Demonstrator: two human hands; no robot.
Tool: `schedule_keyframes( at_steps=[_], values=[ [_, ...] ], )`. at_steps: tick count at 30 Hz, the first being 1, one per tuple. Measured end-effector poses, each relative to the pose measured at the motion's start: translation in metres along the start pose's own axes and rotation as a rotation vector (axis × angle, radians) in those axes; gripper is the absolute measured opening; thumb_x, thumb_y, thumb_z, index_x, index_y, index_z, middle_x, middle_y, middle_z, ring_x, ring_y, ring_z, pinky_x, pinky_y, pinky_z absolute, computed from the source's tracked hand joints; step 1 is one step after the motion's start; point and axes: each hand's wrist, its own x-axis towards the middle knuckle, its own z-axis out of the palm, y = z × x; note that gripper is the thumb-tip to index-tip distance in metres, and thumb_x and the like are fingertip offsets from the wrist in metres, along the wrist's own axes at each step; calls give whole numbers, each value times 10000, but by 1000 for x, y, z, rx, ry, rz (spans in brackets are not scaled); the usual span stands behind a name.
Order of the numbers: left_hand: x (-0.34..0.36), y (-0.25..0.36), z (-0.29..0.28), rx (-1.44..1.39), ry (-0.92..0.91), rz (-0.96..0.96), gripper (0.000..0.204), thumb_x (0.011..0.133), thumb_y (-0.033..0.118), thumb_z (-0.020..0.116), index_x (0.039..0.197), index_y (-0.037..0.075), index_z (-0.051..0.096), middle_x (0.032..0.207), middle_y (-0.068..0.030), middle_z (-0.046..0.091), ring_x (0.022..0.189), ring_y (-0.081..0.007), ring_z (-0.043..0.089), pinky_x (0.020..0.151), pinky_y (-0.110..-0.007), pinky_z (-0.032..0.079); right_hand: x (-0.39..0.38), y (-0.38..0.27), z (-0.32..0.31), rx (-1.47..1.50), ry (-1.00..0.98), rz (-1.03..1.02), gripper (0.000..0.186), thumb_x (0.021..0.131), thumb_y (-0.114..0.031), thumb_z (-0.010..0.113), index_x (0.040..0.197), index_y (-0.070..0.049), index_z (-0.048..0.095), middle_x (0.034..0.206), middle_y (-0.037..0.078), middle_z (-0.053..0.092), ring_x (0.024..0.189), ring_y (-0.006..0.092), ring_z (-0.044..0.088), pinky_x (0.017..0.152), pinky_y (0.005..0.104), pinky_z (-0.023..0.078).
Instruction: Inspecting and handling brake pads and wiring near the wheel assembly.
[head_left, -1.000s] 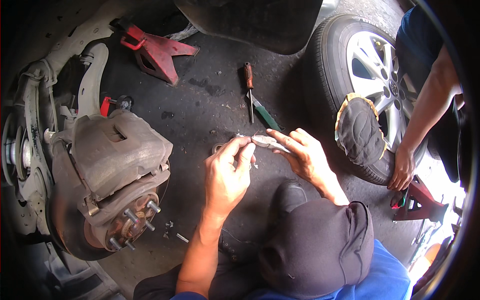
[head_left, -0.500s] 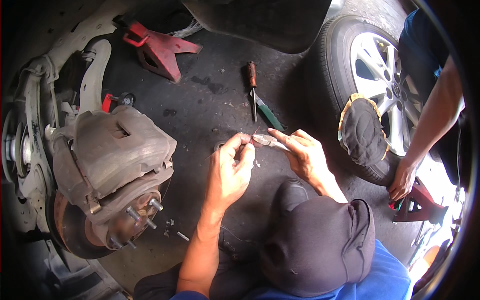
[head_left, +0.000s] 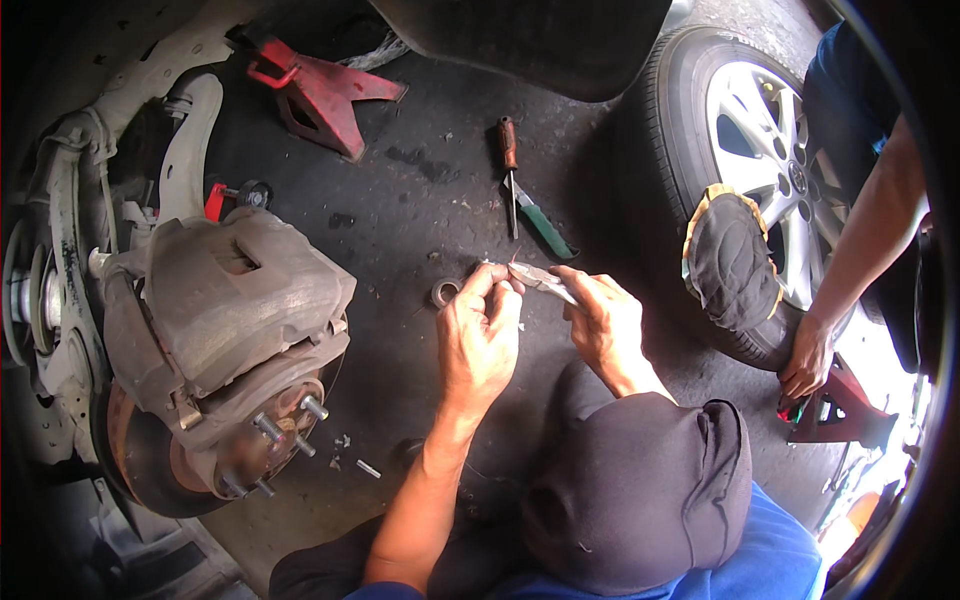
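My left hand is closed, thumb and fingers pinched at a thin reddish strand whose tip sticks up; the rest is hidden by the fingers. In my right hand is a pair of pliers, its jaws against the left fingertips at the strand. A short metal ring-shaped part lies on the floor beside the left hand. Beyond the hands lie a screwdriver with a red-brown handle and a green-handled knife-like tool.
At left are a brake caliper and a hub with wheel studs. A red jack stand stands behind. To the right, a wheel carries a dark cloth; a co-worker's hand touches another red stand. My bent knee is below.
My left hand has shifted slightly right, uncovering more of the ring-shaped part on the floor. The pliers stay at the left fingertips, and my right index finger has curled in from its extended position.
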Motion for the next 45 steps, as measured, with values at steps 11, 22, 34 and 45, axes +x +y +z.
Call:
schedule_keyframes(
  at_steps=[11, 22, 34, 45],
  values=[
    [0, -16, -6, -101, -45, -47, 176, 1041, 66, 526, 988, -5, 678, 829, 0, 623, 724, -61, 546, 653, -244, 457, -8, -1, 14, 94, -60, 158, 497, 757, 45, 712, 1239, -75, 686, 1088, 134, 757, 978, 320, 735, 870, 399, 589],
    [-10, -26, -2, -265, -175, -176, 176, 1021, 54, 547, 966, -7, 702, 817, 2, 629, 703, -51, 553, 670, -232, 470, 31, 18, -9, 227, 205, 404, 174, 1019, -133, 673, 1167, -51, 716, 769, 167, 711, 636, 197, 704, 620, 352, 533],
    [1, -23, -13, -180, -125, -148, 161, 1042, 92, 647, 1092, -29, 741, 833, 6, 654, 759, -57, 586, 701, -237, 508, -18, 16, 20, -95, -635, -95, 326, 963, -265, 741, 1187, -30, 714, 1040, 174, 750, 991, 305, 735, 842, 415, 570],
    [0, -10, -6, 148, -151, -89, 194, 1026, 122, 680, 1116, -42, 733, 878, -33, 738, 797, -71, 656, 713, -236, 518, 35, -4, 1, 906, -219, 359, 207, 1015, -202, 731, 1077, -7, 698, 925, 24, 699, 837, 88, 615, 773, 276, 519]
  ],
)
